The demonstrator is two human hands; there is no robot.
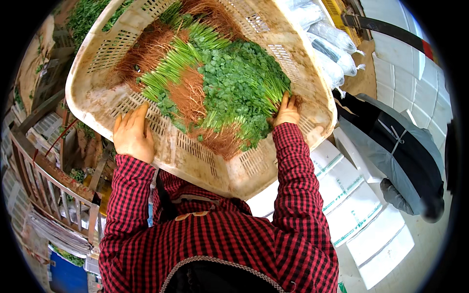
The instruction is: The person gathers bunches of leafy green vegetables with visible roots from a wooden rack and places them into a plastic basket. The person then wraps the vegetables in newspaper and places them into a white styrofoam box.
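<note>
A large, dirt-stained plastic crate (263, 164) is tilted in front of me. Inside lie bunches of leafy greens that look like coriander (234, 73), with pale green stems and reddish-brown roots (146, 44). My right hand (287, 111) reaches in at the crate's right side. Its fingers close around the stem ends of the bunch there, and the thumb is mostly hidden by leaves. My left hand (135, 133) lies over the crate's near left rim, back upward, fingers loosely extended inside and holding nothing.
Filled clear plastic bags (331, 47) lie beyond the crate at right. White foam boxes (351, 197) stand below them, near a person (399, 146) in grey and black. A metal-railed frame (58, 179) is on the left. More greens (86, 22) lie at upper left.
</note>
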